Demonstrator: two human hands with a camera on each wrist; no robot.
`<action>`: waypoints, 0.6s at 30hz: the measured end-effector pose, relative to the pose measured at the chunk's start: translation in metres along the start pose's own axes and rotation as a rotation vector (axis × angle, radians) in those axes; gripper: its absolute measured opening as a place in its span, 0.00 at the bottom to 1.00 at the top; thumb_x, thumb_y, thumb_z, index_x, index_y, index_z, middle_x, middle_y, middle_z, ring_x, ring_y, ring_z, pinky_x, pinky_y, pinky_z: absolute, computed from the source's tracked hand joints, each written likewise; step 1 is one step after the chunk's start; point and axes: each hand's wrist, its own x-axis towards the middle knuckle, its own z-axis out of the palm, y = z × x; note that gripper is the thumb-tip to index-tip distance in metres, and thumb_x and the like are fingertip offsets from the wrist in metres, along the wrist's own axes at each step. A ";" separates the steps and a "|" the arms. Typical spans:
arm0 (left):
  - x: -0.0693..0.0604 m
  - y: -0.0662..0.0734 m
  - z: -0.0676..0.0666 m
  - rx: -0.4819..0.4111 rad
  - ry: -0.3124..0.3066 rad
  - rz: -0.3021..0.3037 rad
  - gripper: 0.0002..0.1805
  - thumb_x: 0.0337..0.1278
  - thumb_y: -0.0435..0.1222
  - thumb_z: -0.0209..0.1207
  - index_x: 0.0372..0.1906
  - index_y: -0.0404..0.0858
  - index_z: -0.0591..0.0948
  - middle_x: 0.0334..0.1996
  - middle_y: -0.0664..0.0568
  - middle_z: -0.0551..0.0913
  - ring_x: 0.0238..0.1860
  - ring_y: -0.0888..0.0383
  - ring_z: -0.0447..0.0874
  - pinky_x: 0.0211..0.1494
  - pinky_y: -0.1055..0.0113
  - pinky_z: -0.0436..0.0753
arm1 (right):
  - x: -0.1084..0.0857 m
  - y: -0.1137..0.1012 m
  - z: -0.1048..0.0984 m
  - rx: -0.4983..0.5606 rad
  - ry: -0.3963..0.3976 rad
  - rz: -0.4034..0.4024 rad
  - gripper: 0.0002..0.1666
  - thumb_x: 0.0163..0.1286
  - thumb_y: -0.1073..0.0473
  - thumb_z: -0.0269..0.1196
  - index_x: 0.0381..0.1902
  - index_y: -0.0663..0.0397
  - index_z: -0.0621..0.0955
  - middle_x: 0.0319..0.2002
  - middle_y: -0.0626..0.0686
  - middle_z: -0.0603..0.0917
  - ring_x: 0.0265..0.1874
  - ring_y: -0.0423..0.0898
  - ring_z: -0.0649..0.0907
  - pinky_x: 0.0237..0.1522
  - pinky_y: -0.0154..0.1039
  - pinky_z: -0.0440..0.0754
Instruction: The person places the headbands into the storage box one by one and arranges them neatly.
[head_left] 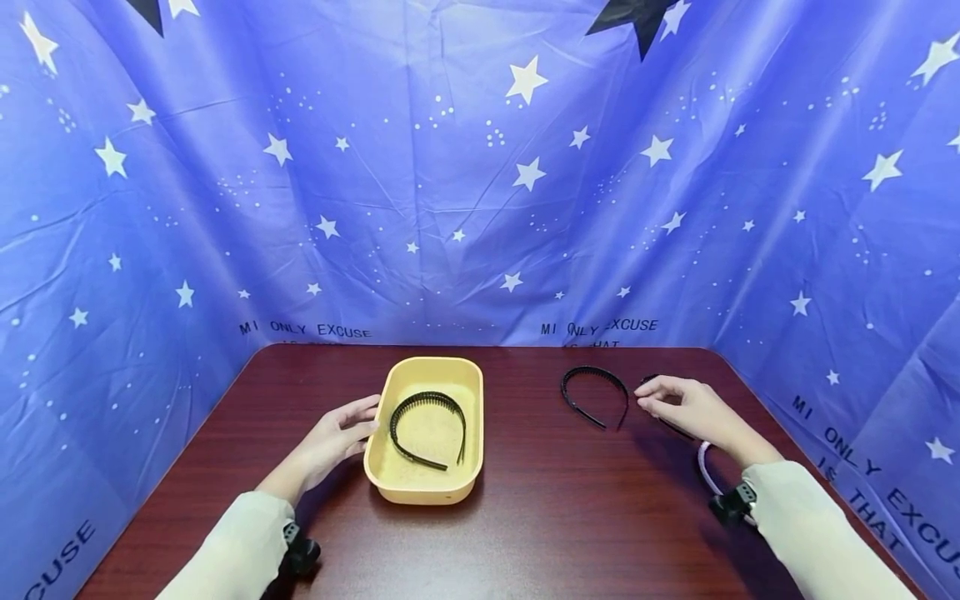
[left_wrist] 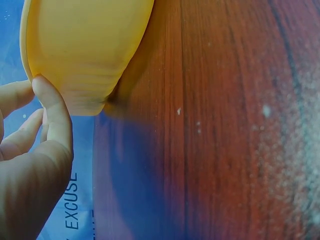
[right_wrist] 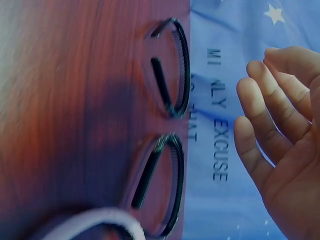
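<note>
My left hand touches the left side of a yellow plastic basin with its thumb and fingertips, near the rim. Inside the basin lies a black toothed headband. My right hand hovers over the right part of the table with loosely bent fingers and holds nothing. Just left of it on the table is a black headband. Another black headband is partly hidden beneath the right hand. In the right wrist view, that hand stands apart from both black headbands.
A pale purple headband lies under the right wrist, partly covered by the arm. The dark red wooden table is enclosed by a blue star-patterned curtain at its back and sides.
</note>
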 end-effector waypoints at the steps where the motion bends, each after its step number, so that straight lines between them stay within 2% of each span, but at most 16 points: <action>1: 0.000 0.000 0.000 0.002 0.000 -0.001 0.35 0.71 0.30 0.56 0.76 0.27 0.56 0.68 0.27 0.64 0.56 0.50 0.78 0.56 0.59 0.82 | -0.003 0.002 -0.002 -0.014 0.003 0.001 0.12 0.70 0.52 0.66 0.48 0.49 0.86 0.35 0.44 0.88 0.35 0.39 0.84 0.38 0.36 0.79; 4: 0.000 0.000 0.000 0.005 0.000 -0.003 0.35 0.71 0.30 0.55 0.76 0.27 0.56 0.68 0.27 0.64 0.57 0.49 0.78 0.57 0.58 0.82 | -0.010 0.010 -0.007 -0.046 0.011 0.003 0.13 0.71 0.51 0.66 0.49 0.50 0.86 0.37 0.46 0.89 0.38 0.37 0.83 0.40 0.36 0.78; 7: 0.001 0.000 0.000 0.005 0.001 -0.004 0.35 0.71 0.30 0.55 0.76 0.27 0.56 0.68 0.27 0.64 0.57 0.50 0.78 0.57 0.59 0.82 | -0.018 0.017 -0.013 -0.049 0.026 0.016 0.13 0.71 0.52 0.66 0.48 0.50 0.85 0.36 0.46 0.88 0.36 0.36 0.82 0.36 0.36 0.78; 12: 0.001 0.000 0.000 0.002 0.003 -0.004 0.35 0.71 0.29 0.55 0.76 0.27 0.56 0.68 0.27 0.64 0.56 0.52 0.79 0.56 0.59 0.82 | -0.028 0.030 -0.021 0.009 0.055 0.019 0.11 0.71 0.55 0.65 0.47 0.52 0.84 0.32 0.44 0.87 0.32 0.36 0.82 0.30 0.33 0.78; 18: 0.000 -0.001 0.000 0.001 0.006 -0.003 0.34 0.71 0.29 0.55 0.76 0.27 0.56 0.68 0.27 0.64 0.55 0.52 0.79 0.56 0.59 0.82 | -0.040 0.049 -0.029 0.059 0.065 0.074 0.13 0.72 0.56 0.65 0.49 0.58 0.84 0.34 0.47 0.87 0.33 0.40 0.84 0.33 0.34 0.83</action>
